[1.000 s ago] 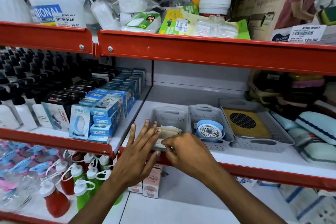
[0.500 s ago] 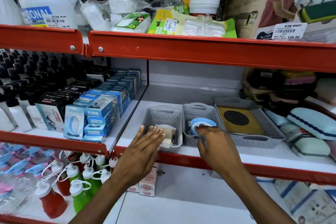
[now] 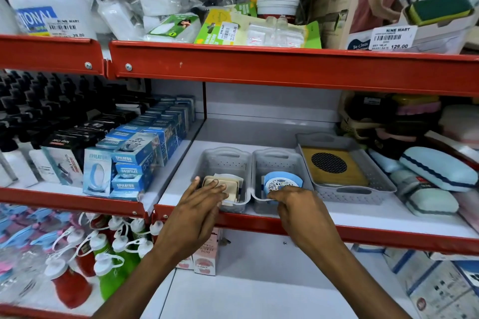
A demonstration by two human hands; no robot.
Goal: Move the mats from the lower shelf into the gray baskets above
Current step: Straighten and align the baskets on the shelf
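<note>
Three gray baskets stand side by side on the middle shelf. The left basket [image 3: 223,156] holds a stack of beige mats [image 3: 229,185]. My left hand [image 3: 198,211] lies flat on that stack, fingers spread, thumb at the stack's left side. The middle basket [image 3: 275,156] holds a round blue patterned mat [image 3: 283,181] that leans tilted. My right hand [image 3: 302,211] has its fingers curled onto this mat's near edge at the basket's front. The wide gray tray [image 3: 381,190] to the right holds a yellow mat with a black dotted circle [image 3: 334,167].
Blue Epilator boxes [image 3: 127,163] stand left of the baskets, and blue and green sponges [image 3: 435,173] lie to the right. A red shelf edge [image 3: 285,70] runs above. Below are pink boxes [image 3: 204,259], squeeze bottles [image 3: 111,267] and packaged goods [image 3: 440,290].
My right hand left the beige mats and moved right to the blue mat in the middle basket. My left hand slid further onto the beige stack.
</note>
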